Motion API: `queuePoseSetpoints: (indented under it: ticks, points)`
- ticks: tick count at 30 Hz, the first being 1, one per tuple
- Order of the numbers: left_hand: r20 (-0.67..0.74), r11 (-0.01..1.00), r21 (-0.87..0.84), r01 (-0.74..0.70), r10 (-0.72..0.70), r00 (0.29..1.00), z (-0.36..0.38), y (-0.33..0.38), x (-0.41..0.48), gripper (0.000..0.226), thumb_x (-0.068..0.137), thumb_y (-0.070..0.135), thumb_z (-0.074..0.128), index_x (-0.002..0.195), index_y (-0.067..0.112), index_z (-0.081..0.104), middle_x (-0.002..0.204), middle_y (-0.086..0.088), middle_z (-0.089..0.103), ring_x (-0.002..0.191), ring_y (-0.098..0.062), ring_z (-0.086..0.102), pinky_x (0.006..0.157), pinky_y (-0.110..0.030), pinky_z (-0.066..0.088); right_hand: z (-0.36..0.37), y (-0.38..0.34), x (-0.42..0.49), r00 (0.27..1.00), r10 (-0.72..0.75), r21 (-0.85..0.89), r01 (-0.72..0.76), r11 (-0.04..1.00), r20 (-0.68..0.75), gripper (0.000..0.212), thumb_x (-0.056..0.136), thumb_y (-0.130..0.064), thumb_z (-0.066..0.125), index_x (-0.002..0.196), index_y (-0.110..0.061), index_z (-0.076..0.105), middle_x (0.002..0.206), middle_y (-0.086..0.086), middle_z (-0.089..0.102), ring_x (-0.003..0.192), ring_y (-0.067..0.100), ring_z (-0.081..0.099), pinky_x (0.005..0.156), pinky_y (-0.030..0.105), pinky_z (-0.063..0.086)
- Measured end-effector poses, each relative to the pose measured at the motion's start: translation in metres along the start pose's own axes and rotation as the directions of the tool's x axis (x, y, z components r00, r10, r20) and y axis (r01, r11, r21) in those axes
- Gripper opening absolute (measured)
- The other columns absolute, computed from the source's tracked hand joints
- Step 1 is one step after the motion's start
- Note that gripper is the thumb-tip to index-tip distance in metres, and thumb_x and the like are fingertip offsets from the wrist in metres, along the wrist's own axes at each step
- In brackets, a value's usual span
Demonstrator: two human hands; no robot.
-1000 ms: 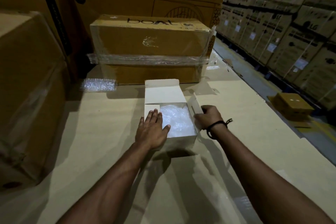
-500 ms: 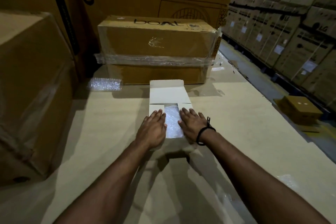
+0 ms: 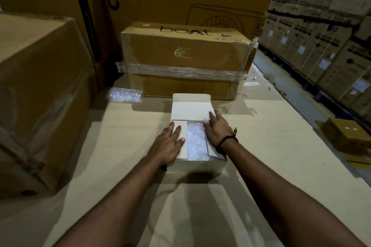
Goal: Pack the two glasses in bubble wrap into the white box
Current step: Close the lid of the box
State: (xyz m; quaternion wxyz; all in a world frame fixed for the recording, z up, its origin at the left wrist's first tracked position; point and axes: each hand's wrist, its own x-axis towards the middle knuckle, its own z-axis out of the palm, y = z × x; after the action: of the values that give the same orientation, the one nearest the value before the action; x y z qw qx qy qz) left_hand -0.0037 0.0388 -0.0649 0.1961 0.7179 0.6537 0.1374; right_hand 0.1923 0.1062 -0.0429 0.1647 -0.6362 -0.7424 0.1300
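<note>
White box (image 3: 197, 166) is sat on the desk (image 3: 120, 146) between both hands, top partly closed, far lid flap (image 3: 190, 106) stood up. Left hand (image 3: 168, 144) is laid flat on the left side flap (image 3: 183, 153), fingers straight and slightly spread, flap pressed down over the opening. Right hand (image 3: 217, 128) is laid over the right side flap (image 3: 211, 151), fingers stretched out toward the base of the lid flap. Its fingertips are motion-blurred, so contact with the lid cannot be confirmed. A black cord (image 3: 226, 140) is worn on that wrist.

Bubble wrap (image 3: 196, 142) is seen inside the box, in the gap between the hands. The glasses cannot be made out through it; count cannot be told. The rest of the interior is hidden by flaps and hands.

A loose bubble wrap piece (image 3: 124, 96) is lying beyond and left of the left hand, dim and blurred. A taped brown carton (image 3: 184, 52) is stood just beyond the fingertips, behind the lid flap. A small carton (image 3: 349, 134) is seen well right of the right hand, in shadow.
</note>
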Motion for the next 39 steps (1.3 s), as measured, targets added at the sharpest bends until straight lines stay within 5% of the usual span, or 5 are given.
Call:
queuePoseSetpoints:
  ticks: [6,13,24,36,39]
  points:
    - [-0.007,1.0,-0.016,0.011,-0.011,1.0,0.004,0.0,-0.002,0.059,0.104,0.046,0.026,0.156,0.026,0.009,0.163,0.003,-0.01,0.15,-0.02,0.01,0.119,-0.039,0.019,-0.007,-0.009,0.053,0.9,0.355,0.57,-0.434,0.698,0.251,0.066,0.091,-0.044,0.056,0.136,0.002,0.042,0.139,0.015,0.048,0.124,0.033,0.049,0.1,0.035,0.039]
    - [-0.014,0.998,-0.068,-0.005,0.004,1.0,0.006,-0.004,0.001,0.06,0.104,0.043,0.032,0.156,0.02,0.014,0.164,0.001,-0.008,0.149,-0.022,0.015,0.118,-0.04,0.02,-0.072,-0.031,0.085,0.95,0.292,0.852,-0.239,0.465,0.107,0.051,0.096,-0.032,0.054,0.134,0.002,0.046,0.139,0.022,0.048,0.113,0.026,0.053,0.08,0.034,0.046]
    - [-0.326,0.768,-0.629,-0.118,-0.124,0.937,-0.018,0.002,-0.009,0.061,0.096,0.046,0.04,0.152,0.024,0.029,0.155,0.004,0.032,0.138,-0.009,0.034,0.108,-0.023,0.03,-0.117,-0.007,0.031,0.983,-0.18,0.673,0.105,0.732,0.042,0.024,0.095,-0.02,0.056,0.118,-0.023,0.061,0.118,0.002,0.062,0.108,0.015,0.057,0.093,0.031,0.048]
    - [-0.327,0.607,-0.755,-0.248,-0.02,0.945,-0.06,0.012,-0.015,0.034,0.084,0.011,0.073,0.114,0.023,0.064,0.115,0.002,0.069,0.111,-0.014,0.064,0.1,-0.037,0.051,-0.074,0.022,-0.037,0.924,-0.365,0.438,0.376,0.817,-0.113,0.043,0.092,-0.025,0.061,0.132,-0.033,0.051,0.134,-0.01,0.052,0.128,0.005,0.044,0.106,0.019,0.034]
    - [-0.396,0.693,-0.66,-0.291,0.009,0.918,-0.035,0.002,-0.03,0.04,0.077,0.011,0.08,0.104,0.036,0.065,0.123,0.006,0.066,0.119,-0.011,0.059,0.106,-0.034,0.045,-0.049,0.033,-0.064,0.897,-0.402,0.366,0.442,0.819,-0.184,0.048,0.088,-0.024,0.065,0.134,-0.025,0.051,0.135,-0.01,0.049,0.126,-0.003,0.04,0.104,0.006,0.028]
